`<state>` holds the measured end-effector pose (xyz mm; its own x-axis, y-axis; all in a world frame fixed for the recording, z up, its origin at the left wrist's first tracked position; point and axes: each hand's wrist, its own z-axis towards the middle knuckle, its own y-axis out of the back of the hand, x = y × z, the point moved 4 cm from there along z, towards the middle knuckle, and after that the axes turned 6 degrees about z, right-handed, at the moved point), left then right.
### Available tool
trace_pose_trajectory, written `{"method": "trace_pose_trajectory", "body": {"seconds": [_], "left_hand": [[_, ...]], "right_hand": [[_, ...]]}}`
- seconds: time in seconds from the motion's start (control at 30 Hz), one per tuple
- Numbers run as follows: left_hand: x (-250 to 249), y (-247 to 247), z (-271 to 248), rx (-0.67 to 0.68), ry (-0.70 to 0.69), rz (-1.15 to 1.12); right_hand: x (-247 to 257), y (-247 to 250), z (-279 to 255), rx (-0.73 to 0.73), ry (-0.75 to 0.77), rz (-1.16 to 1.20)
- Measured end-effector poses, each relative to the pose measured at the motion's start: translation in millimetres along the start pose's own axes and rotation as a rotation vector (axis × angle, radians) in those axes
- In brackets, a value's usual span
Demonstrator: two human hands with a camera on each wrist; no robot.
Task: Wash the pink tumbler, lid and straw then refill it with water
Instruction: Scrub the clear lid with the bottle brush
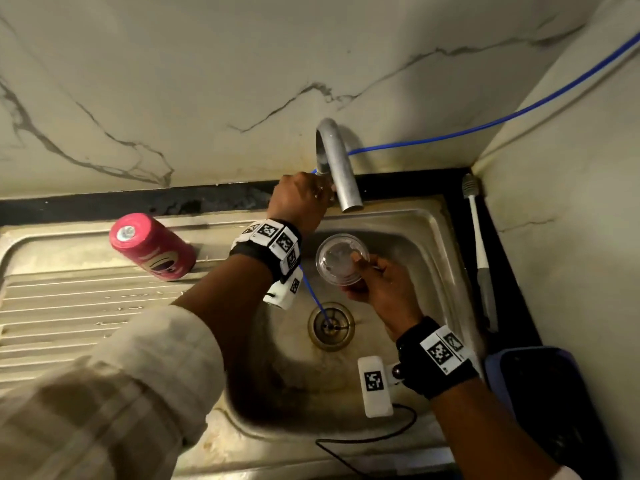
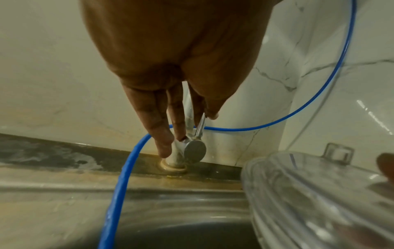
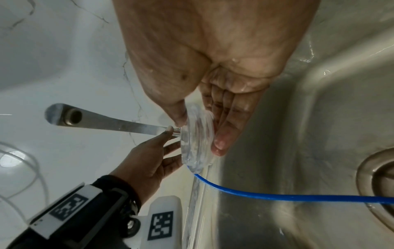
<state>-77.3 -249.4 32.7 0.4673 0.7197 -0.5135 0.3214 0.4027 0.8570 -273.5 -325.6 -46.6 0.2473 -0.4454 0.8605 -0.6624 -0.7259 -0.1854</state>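
Sleeve, pale striped, on left forearm nearest camera. Left hand at tap handle, straight fingers touching it. Right hand pinches clear round lid by edge over sink, thumb on top, fingers beneath; lid transparent, ridged rim, wet. Pink tumbler lies on side on ribbed steel drainboard, cartoon face print, no readable writing. Tap spout steel, curved. Blue tube runs along marbled wall into drain. Brush on dark counter, right. Wristbands carry square code markers.
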Motion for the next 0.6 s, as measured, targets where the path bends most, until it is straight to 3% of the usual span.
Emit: {"method": "trace_pose_trajectory", "body": {"seconds": [0.17, 0.4, 0.5, 0.6], "left_hand": [[6.8, -6.8, 2.9, 0.002, 0.019, -0.021], [31.1, -21.1, -12.9, -0.028, 0.196, -0.394], [38.6, -36.0, -30.2, 0.073, 0.322, -0.547], [30.9, -47.2, -66.1, 0.289, 0.382, -0.633]], "right_hand": [[-2.5, 1.8, 3.2, -0.016, -0.012, 0.015], [0.2, -1.7, 2.5, -0.007, -0.014, 0.008], [2.1, -3.6, 1.2, -0.008, -0.019, 0.015], [4.4, -5.2, 0.2, 0.003, -0.031, 0.031]]}}
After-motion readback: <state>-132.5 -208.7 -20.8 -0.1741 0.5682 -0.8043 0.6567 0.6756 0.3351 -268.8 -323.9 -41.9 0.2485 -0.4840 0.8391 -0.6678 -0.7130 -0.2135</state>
